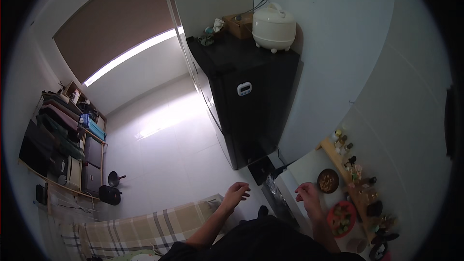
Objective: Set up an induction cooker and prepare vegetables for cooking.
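Note:
My left hand (237,194) is raised in front of me over the tiled floor, fingers loosely curled, with nothing seen in it. Opposite it, my right hand (306,194) is held up near the edge of a white counter, its fingers bent and apart, also without an object. A brown bowl of food pieces (328,181) stands just right of my right hand. Beyond my right forearm lies a red plate (341,219) with cut food on it. Crumpled clear plastic (275,188) is seen low down between my hands.
A black refrigerator (253,116) stands ahead, with a white rice cooker (274,29) and a cardboard box (238,26) on top. Bottles line a wooden shelf (337,157) at right. A plaid-covered bed (145,230) lies at lower left. A pan (114,178) and a clothes rack are farther left.

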Demonstrator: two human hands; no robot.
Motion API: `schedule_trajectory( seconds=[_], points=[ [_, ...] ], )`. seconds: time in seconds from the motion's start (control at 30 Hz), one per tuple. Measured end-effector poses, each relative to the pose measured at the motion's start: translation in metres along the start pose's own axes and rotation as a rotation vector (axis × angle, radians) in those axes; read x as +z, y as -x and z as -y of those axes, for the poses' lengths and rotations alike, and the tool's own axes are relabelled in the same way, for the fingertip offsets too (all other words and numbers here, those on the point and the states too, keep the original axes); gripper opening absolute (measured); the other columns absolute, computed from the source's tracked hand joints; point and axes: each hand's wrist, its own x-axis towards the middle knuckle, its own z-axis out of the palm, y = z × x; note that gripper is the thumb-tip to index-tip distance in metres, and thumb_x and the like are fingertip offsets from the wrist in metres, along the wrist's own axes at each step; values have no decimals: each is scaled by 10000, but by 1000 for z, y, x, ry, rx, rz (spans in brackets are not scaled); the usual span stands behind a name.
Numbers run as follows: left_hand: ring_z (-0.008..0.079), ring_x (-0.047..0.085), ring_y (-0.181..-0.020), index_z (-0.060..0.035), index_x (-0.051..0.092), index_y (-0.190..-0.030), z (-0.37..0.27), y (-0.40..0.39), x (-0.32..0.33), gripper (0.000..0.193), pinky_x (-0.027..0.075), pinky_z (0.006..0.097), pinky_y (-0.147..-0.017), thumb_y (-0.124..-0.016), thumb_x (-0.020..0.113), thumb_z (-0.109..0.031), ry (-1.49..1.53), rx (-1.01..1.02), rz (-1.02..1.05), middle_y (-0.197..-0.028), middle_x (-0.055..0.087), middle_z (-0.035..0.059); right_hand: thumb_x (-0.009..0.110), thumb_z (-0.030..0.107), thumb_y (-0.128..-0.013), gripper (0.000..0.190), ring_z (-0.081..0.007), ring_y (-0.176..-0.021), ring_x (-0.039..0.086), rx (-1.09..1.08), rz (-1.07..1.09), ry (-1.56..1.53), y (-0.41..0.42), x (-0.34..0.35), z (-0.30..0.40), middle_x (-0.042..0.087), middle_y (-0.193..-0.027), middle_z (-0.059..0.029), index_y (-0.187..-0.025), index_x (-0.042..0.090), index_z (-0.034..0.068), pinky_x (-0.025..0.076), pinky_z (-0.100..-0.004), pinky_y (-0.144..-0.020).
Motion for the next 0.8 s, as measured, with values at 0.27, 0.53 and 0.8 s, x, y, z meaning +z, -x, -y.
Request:
schedule_trajectory(
  seconds=[0.27,0.53,0.8],
  points=[
    [202,672,-920,-1,569,-1233,-23,-12,0,347,530,327,-788,-983,618,-237,29,65,-179,-1069,661,99,604,74,-956,170,-128,-699,592,-159,26,-97,-138,22,61,627,-913,-70,-1096,515,40,505,-271,-629],
    [171,691,-863,24,571,-1203,-142,-42,-41,289,551,297,-776,-939,643,-70,-211,599,-438,-1036,680,82,566,112,-967,275,-130,-783,583,-634,3,-194,-241,52,222,600,-1068,-89,-1225,488,54,502,-283,-694],
    [164,665,-905,3,552,-1225,-317,-111,-106,288,523,308,-839,-945,602,-41,-237,1000,-277,-1113,652,103,537,224,-996,436,-171,-1005,564,-1016,-196,-62,-300,104,375,533,-1252,-120,-1372,423,34,502,-324,-819]
  ],
)
